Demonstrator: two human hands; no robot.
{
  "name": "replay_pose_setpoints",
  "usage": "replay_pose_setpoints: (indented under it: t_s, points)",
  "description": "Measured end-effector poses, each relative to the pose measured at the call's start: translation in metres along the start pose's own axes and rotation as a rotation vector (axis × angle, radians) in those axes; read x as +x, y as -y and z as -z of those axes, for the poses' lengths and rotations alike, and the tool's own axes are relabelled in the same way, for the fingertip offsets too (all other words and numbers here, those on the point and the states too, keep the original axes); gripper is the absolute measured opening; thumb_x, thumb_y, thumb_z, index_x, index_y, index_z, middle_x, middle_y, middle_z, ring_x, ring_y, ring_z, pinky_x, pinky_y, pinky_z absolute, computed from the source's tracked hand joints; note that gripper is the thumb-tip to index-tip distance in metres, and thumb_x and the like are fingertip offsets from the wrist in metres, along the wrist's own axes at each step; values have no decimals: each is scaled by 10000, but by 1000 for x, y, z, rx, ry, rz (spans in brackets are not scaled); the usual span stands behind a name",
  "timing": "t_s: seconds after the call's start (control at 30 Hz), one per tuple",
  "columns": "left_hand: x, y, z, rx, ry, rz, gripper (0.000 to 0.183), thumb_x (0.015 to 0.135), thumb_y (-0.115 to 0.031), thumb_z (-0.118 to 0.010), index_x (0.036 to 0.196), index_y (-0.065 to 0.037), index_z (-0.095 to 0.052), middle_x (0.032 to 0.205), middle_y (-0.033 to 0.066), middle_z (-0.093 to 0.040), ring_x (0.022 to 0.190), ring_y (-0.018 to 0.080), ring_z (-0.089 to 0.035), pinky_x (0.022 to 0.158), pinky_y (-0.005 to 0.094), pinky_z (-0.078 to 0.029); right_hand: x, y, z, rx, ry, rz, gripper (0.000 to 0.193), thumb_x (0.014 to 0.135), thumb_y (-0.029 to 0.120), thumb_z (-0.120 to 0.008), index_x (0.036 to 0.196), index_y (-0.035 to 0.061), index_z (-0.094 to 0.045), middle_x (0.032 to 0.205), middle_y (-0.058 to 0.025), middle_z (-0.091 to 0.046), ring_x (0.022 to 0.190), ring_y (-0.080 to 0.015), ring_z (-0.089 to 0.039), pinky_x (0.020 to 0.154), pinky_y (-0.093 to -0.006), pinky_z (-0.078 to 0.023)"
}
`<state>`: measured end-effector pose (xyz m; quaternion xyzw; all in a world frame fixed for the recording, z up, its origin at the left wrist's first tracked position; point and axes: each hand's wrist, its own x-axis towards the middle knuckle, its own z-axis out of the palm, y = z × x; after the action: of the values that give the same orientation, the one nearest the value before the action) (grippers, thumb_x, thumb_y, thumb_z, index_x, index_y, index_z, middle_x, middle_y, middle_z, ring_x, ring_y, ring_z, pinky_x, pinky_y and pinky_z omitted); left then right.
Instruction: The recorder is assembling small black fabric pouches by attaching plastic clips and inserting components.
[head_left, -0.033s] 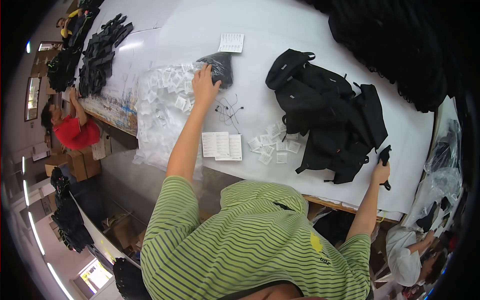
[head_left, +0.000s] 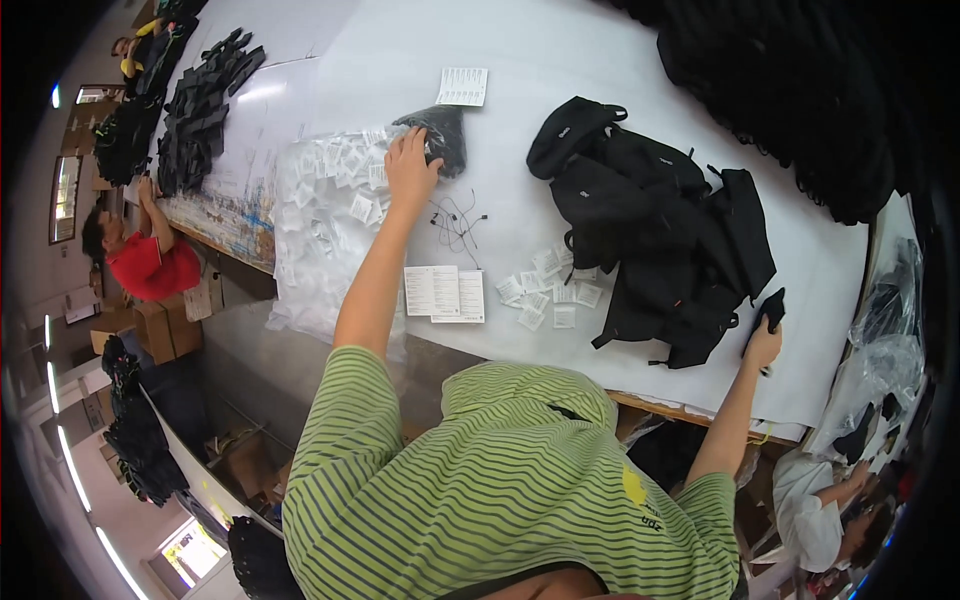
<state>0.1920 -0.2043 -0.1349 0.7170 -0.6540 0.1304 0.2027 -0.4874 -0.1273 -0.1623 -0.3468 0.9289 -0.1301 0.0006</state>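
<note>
My left hand [head_left: 408, 172] reaches far across the table, its fingers and thumb apart on the near left side of a clear plastic bag [head_left: 450, 140] filled with something black. At the table's right, near the front edge, my right hand [head_left: 763, 347] is closed on a small black fabric piece [head_left: 772, 306] that sticks up above the fingers, with a bit hanging below. Left of this hand lies a heap of black fabric bags [head_left: 660, 230] with zips and straps.
A large clear bag of small white packets [head_left: 330, 210] lies left of my left arm. Thin black cords [head_left: 457, 222], printed sheets [head_left: 443, 293], loose white packets [head_left: 550, 285] and a printed card [head_left: 463, 87] are spread about. Black goods pile up far right [head_left: 780, 110]. Co-workers sit left and right.
The small black fabric piece has turned in my right hand: its upper part looks broader, and less hangs below. My left hand has stayed at the plastic bag.
</note>
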Motion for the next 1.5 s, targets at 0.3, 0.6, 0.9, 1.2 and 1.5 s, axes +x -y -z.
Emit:
replay_pose_setpoints:
  t_s: [0.3, 0.6, 0.9, 1.2, 1.5]
  points:
    - [38, -15, 30, -542, -44, 375, 129, 814, -177, -653, 798, -50, -666, 761, 75, -623, 779, 210, -568, 730, 322, -447, -30, 36, 35, 490, 470, -61, 593, 898, 444, -566, 1266, -18, -509, 1091, -137, -610, 1011, -210, -557, 912, -309, -394]
    - [-42, -144, 188, -861, -34, -101, 179, 675, 70, -691, 807, -46, -651, 802, 56, -638, 764, 200, -578, 716, 290, -444, -236, 201, 164, 1511, 1386, 45, 500, 930, 340, -531, 1265, -23, -455, 1144, -159, -588, 942, -194, -602, 852, -323, -488]
    - [-185, -80, 152, -706, 359, 484, 562, 809, -247, -683, 1261, -9, -448, 1298, 158, -404, 1208, 341, -349, 1035, 445, -279, -276, 135, 135, 1230, 1403, -374, 439, 799, 136, -691, 1170, -21, -518, 1072, -96, -612, 948, -176, -601, 811, -314, -496]
    - [-212, -71, 110, -322, 383, 322, 652, 823, -321, -649, 1347, -25, -399, 1429, 188, -287, 1231, 391, -317, 1050, 471, -259, -284, 118, 128, 1233, 1310, -319, 450, 815, 163, -679, 1184, -31, -510, 1086, -86, -604, 952, -158, -586, 837, -288, -461]
    - [-143, -39, 60, -442, 434, 346, 369, 805, -274, -679, 1073, -48, -565, 1168, 152, -523, 1056, 327, -504, 883, 407, -413, -288, 138, 128, 1114, 1396, -168, 419, 804, 199, -707, 1120, -31, -557, 1039, -75, -630, 924, -140, -582, 847, -277, -445]
